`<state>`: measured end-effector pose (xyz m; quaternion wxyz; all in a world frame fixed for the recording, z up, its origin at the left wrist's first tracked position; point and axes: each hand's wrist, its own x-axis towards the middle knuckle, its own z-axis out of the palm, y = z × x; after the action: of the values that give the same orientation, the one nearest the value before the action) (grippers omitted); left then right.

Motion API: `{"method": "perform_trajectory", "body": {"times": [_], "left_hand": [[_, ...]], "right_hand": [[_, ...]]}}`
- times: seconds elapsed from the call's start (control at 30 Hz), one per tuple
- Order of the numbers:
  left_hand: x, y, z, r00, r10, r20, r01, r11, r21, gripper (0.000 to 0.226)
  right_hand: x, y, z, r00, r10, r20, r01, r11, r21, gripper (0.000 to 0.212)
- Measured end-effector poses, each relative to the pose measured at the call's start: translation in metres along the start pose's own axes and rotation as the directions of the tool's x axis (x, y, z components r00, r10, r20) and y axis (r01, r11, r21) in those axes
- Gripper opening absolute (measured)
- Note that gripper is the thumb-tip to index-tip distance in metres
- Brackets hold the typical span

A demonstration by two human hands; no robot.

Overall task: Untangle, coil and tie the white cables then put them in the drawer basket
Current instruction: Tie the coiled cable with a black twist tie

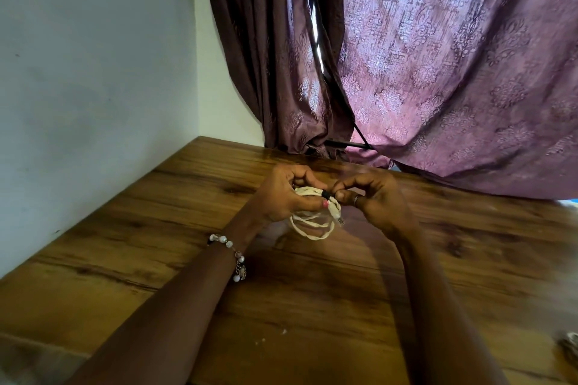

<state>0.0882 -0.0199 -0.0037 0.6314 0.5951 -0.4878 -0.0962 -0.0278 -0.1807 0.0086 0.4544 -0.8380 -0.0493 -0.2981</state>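
Above the middle of the wooden table [312, 306], both hands are holding a coiled white cable [311, 223] clear of the surface. The left hand [281, 194] is gripping the coil's upper left side, thumb and fingers curled around the bundled loops. The right hand [372, 194] is pinching a black tie [327, 195] wrapped around the coil's top, fingertips closed together on it. The cable's plug end [339, 219] is hanging just below the right fingers. A purple curtain [453, 72] is hanging at the far side.
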Motion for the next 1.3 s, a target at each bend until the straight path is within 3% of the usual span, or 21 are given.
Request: {"method": "perform_trajectory", "body": {"times": [0.17,0.4,0.57,0.7,1.1,1.3], "left_hand": [[0.001,0.0,-0.002,1.0,0.003,-0.011,-0.003,1.0,-0.016,0.029],[0.003,-0.005,-0.006,0.996,-0.015,-0.089,0.009,0.997,-0.07,0.027],[0.001,-0.007,-0.005,0.996,-0.032,-0.085,0.028,0.998,-0.055,0.025],[0.001,-0.007,-0.004,0.996,-0.042,-0.084,0.038,0.998,-0.05,0.024],[-0.001,-0.003,0.001,0.998,-0.024,-0.064,0.022,0.999,-0.031,0.028],[-0.001,-0.002,0.002,0.994,-0.059,-0.093,0.053,0.996,-0.07,0.03]], "right_hand": [[0.005,-0.005,0.0,0.987,-0.15,0.054,0.159,0.943,-0.294,0.011],[0.008,-0.01,0.009,0.989,-0.147,-0.021,0.141,0.974,-0.179,0.015],[0.007,-0.01,0.011,0.983,-0.182,-0.013,0.171,0.943,-0.285,0.015],[0.007,-0.014,0.009,0.965,-0.259,0.044,0.25,0.853,-0.458,0.015],[0.01,-0.017,0.012,0.95,-0.289,0.118,0.306,0.79,-0.531,0.018],[0.008,-0.015,0.007,0.969,-0.24,0.066,0.242,0.846,-0.476,0.012]]}}
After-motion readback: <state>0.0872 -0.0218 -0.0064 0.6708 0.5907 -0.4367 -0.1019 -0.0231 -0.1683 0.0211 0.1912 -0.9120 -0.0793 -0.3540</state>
